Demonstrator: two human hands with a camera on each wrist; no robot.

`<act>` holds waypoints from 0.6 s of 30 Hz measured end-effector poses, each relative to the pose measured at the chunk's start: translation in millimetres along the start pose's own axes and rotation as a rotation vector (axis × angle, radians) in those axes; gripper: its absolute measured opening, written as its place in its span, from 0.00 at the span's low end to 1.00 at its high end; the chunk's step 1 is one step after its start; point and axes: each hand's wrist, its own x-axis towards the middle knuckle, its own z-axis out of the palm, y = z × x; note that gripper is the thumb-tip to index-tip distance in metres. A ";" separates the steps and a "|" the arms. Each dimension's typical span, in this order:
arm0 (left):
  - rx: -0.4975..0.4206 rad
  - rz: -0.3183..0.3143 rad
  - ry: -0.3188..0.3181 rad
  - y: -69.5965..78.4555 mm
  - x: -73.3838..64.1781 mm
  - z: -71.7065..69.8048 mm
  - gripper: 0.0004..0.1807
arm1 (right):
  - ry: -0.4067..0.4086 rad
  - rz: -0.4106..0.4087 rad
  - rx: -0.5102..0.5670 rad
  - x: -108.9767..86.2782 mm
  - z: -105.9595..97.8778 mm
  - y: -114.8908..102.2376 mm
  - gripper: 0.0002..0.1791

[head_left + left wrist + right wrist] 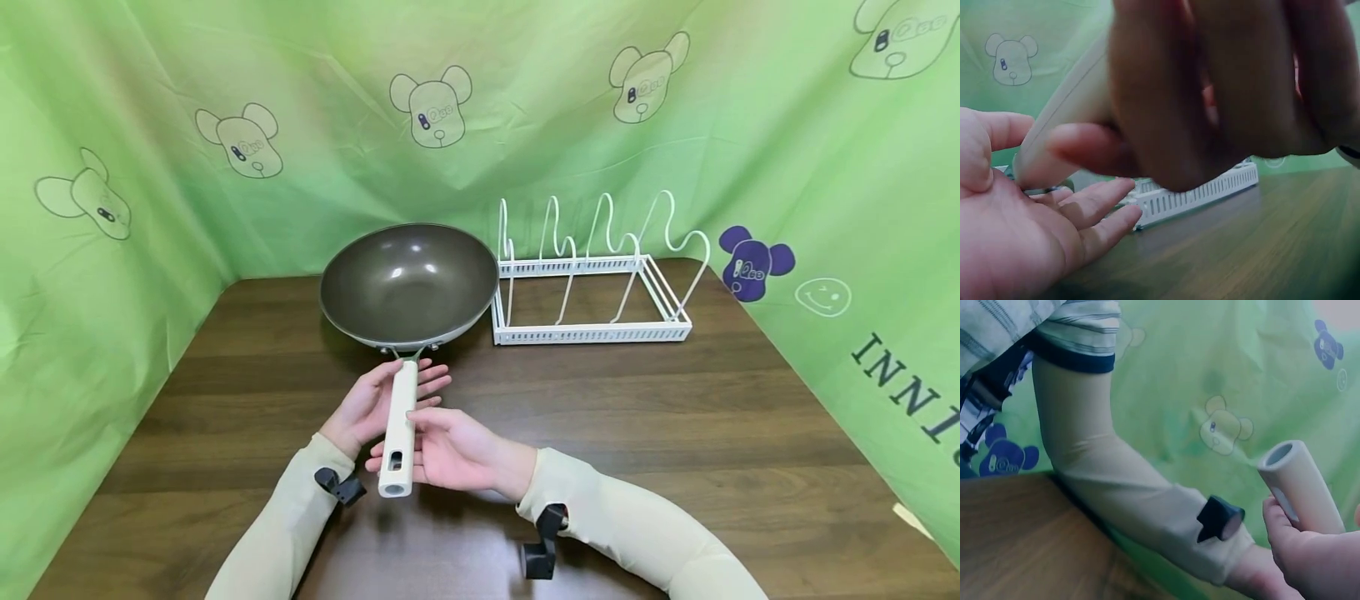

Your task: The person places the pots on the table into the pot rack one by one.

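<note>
A wok (408, 283) with a dark interior hangs tilted over the table, its cream handle (403, 417) pointing toward me. Up near the pan, my left hand (372, 407) supports the handle on its palm, thumb along one side, the other fingers stretched straight out beneath. Farther back, my right hand (465, 450) holds the handle, with the thumb at its right side and fingers passing underneath. The hollow handle end (1282, 456) shows above the right hand (1310, 556) in the right wrist view. In the left wrist view, dark blurred right-hand fingers cover much of the handle.
A white wire rack (592, 333) with several upright curved dividers stands right of the wok, its near left corner beside the pan's rim. The brown wooden table (675, 433) is bordered by a green printed curtain (322, 167) at the back and sides.
</note>
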 end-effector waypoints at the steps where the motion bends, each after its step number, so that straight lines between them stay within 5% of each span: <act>1: -0.019 -0.001 -0.001 -0.3 1.2 0.8 0.20 | 0.011 0.004 0.004 1.1 1.5 -0.1 0.24; 18: -0.201 -0.009 -0.028 0.4 14.9 13.6 0.14 | 0.071 -0.022 -0.020 -0.3 15.4 -11.4 0.11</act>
